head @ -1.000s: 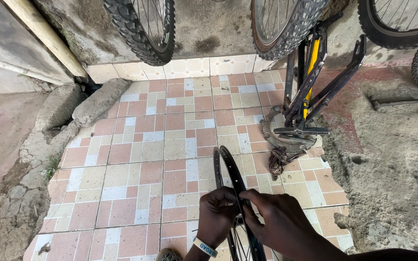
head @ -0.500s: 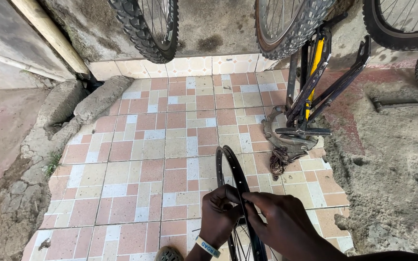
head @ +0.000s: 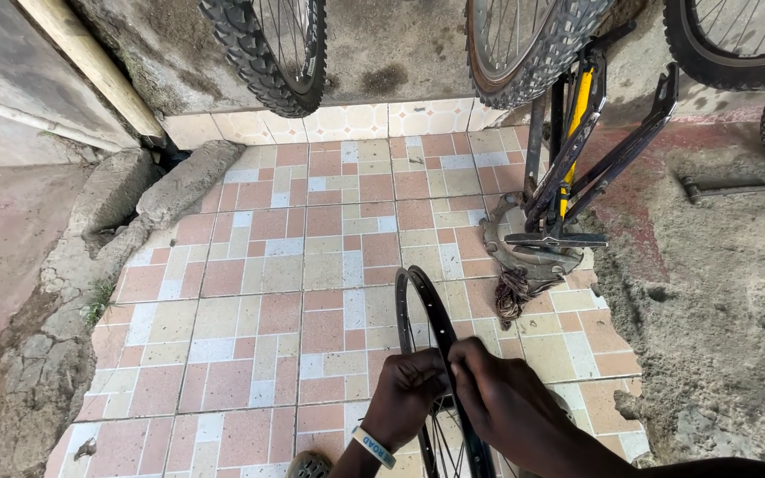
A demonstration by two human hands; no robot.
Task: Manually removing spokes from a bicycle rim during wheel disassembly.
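L hand (head: 406, 397) and R hand (head: 508, 405) both clamp the black bike rim (head: 425, 312), which stands upright between them; L fingers (head: 418, 367) curl on its left edge, R fingers (head: 469, 358) pinch the right edge, fingertips nearly touching. Wristband (head: 374, 446) on L wrist, behind the fingers. Spokes (head: 443, 438) show just below the grip. Rim arcs up ahead of the fingers over the tiled floor (head: 258, 292). Further ahead-right: tangled chain (head: 513, 292), then bike frame (head: 577, 168). Farthest: knobby tyres (head: 267, 53) by the wall.
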